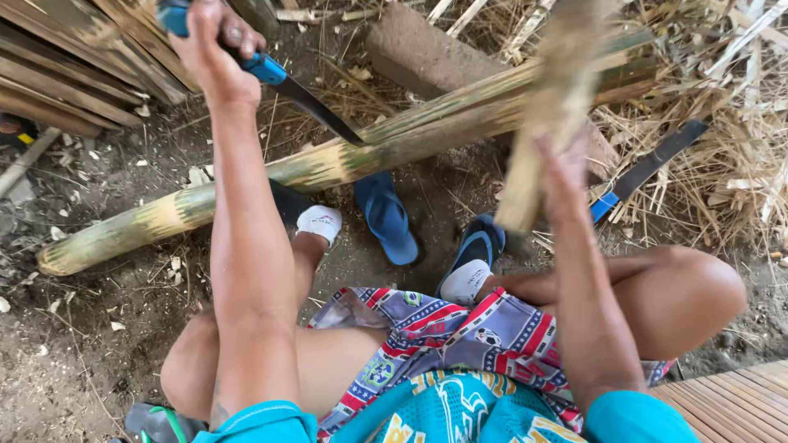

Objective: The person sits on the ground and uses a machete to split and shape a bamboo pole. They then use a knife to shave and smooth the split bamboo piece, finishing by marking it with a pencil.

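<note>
My left hand (212, 45) grips the blue handle of a knife (283, 82) whose dark blade slants down to the right, its tip sunk in a long green bamboo pole (328, 164). The pole lies slanted across the dirt, resting on a log at its upper right end. In my right hand (558, 168) a thick bamboo stick (546, 115) stands upright and blurred, above the pole to the right of the blade. My bare knees and socked feet sit below the pole.
A second blue-handled knife (648, 168) lies on dry straw at right. Blue sandals (386, 217) rest on the dirt. Split bamboo slats (66, 66) are stacked upper left. A wooden slatted platform (739, 402) is at lower right.
</note>
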